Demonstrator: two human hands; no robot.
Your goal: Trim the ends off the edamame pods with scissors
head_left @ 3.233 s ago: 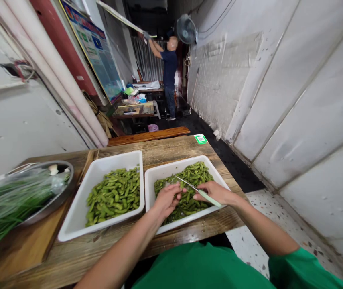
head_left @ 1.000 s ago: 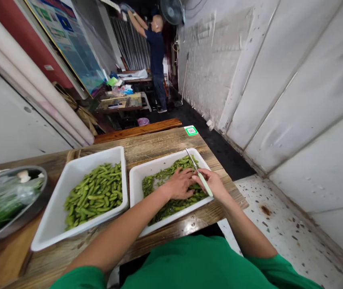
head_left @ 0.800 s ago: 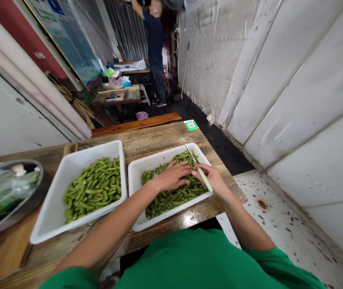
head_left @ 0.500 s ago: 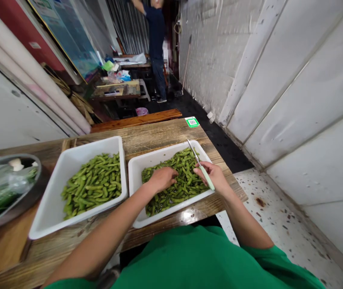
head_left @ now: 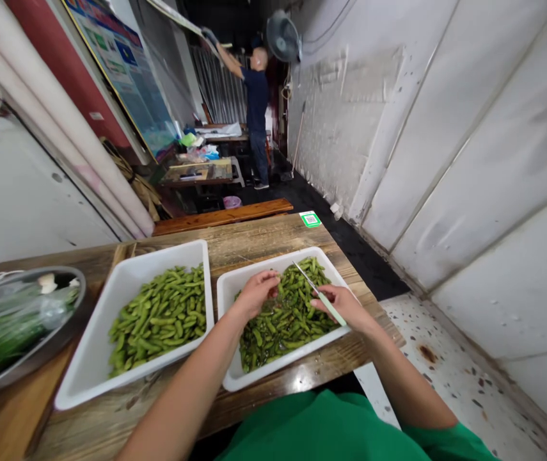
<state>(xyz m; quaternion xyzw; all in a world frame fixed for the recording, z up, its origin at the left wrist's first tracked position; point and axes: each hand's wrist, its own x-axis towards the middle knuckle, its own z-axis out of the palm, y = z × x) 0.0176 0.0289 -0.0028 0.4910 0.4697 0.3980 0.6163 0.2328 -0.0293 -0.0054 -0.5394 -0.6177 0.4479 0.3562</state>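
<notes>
Head view: the right hand's (head_left: 347,305) grip is closed around a green-handled tool (head_left: 329,307); the left hand's (head_left: 256,294) grip is curled, and whether it holds anything cannot be told. Green pods (head_left: 297,320) lie below both, inside the white tray (head_left: 242,275) on the bench (head_left: 239,241). Hazard: the tool's tip sits near the left fingers; a slipping handle or sideways reach could cause a prick.

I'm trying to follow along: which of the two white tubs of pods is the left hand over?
The right-hand tub: the left hand is over it, and the right hand is at its edge. Neither is over the left-hand tub.
</notes>
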